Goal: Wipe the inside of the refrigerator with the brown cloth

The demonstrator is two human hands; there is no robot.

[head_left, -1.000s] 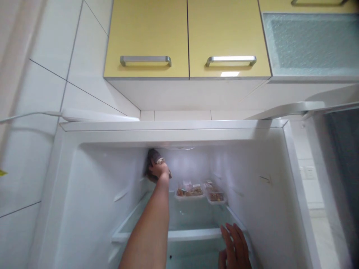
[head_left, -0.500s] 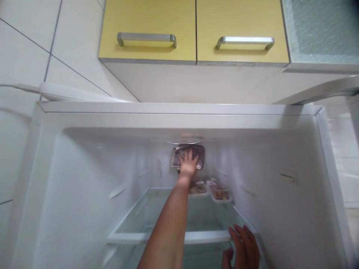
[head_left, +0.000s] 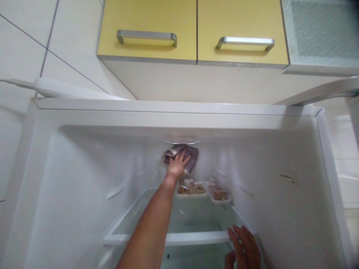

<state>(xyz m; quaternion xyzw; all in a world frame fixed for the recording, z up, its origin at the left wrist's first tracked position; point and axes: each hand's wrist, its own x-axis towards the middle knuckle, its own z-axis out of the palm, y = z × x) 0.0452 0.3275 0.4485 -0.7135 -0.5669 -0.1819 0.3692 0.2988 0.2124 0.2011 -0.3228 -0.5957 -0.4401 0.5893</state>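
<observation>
inside, left hand (head_left: 177, 167) flat on cloth (head_left: 190, 157)

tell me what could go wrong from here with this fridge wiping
The left hand presses the cloth to the back wall above the food trays; a lower swipe could knock them or drip on them. The right hand rests on the front edge of the shelf; leaning hard might shift it.

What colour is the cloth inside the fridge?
Dark grey-purple, faintly patterned cloth; the head view shows it.

Right hand (head_left: 243, 248) cut by btm edge; tray (head_left: 192, 194) labels illegible.
</observation>
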